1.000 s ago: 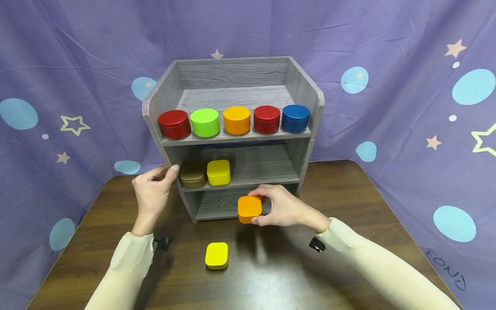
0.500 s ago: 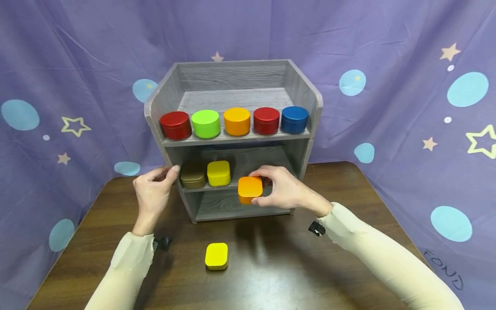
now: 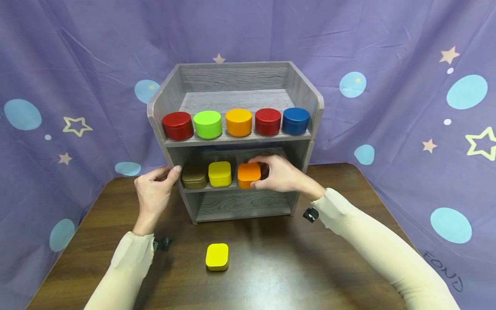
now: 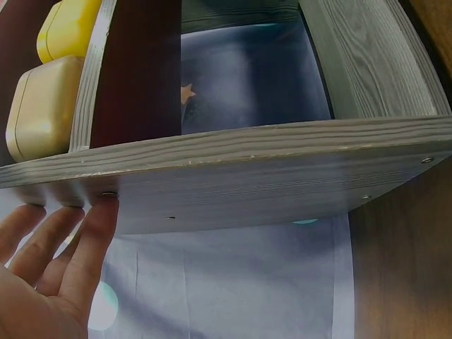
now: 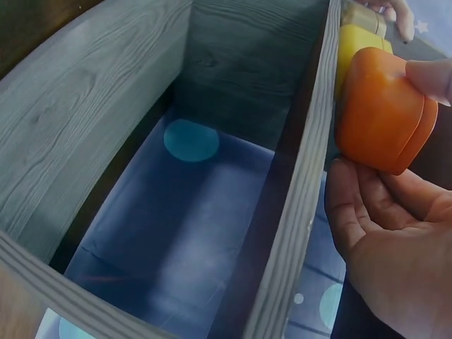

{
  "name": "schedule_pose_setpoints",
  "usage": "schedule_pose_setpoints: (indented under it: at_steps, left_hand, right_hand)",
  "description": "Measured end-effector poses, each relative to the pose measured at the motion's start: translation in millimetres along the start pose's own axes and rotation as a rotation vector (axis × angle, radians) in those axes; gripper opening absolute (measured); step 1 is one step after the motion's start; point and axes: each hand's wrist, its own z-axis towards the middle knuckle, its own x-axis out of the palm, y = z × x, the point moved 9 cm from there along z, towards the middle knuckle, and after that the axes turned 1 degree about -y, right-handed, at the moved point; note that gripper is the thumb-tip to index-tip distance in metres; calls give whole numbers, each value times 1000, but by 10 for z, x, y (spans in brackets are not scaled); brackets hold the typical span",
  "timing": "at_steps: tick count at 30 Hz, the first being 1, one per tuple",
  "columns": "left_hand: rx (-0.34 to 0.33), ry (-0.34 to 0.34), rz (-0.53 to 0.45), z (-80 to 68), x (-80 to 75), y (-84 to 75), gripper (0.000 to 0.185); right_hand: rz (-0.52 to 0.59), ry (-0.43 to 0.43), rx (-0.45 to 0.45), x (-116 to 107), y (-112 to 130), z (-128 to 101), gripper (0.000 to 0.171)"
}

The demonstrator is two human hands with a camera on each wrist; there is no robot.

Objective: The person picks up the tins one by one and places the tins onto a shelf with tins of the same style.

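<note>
My right hand (image 3: 282,173) grips an orange square tin (image 3: 248,174) at the front of the middle shelf, thumb on the near side. In the right wrist view the orange tin (image 5: 385,109) shows its lid seam, with the fingers underneath. Left of it on that shelf stand a yellow square tin (image 3: 220,174) and a gold square tin (image 3: 194,177). My left hand (image 3: 155,185) touches the left side panel of the grey wooden shelf unit (image 3: 244,215). In the left wrist view its fingertips (image 4: 106,206) rest against the panel's outer face.
Along the top shelf's front stand several round tins: red (image 3: 178,125), light green (image 3: 208,125), orange (image 3: 239,122), another red (image 3: 268,122) and blue (image 3: 296,121). A second yellow square tin (image 3: 217,257) lies on the wooden table (image 3: 170,284). A purple curtain (image 3: 368,38) hangs behind.
My right hand has raised the orange square tin from in front of the bottom shelf to the middle shelf, beside the yellow one. The left hand has stayed at the side panel.
</note>
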Motion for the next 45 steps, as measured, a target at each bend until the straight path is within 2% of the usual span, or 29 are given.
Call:
schedule_pose_setpoints:
  at_steps: [11, 34, 39, 45]
  left_hand:
    - [4, 3, -3, -14, 5, 13, 21]
    - [22, -3, -8, -1, 2, 1, 18]
    - [22, -3, -3, -9, 1, -5, 19]
    - [21, -2, -1, 0, 0, -5, 20]
  right_hand:
    - [11, 14, 67, 12, -130, 108, 66]
    - [46, 54, 71, 79, -142, 163, 68]
    - [63, 27, 72, 87, -143, 136, 74]
    - [152, -82, 28, 9, -94, 76, 78]
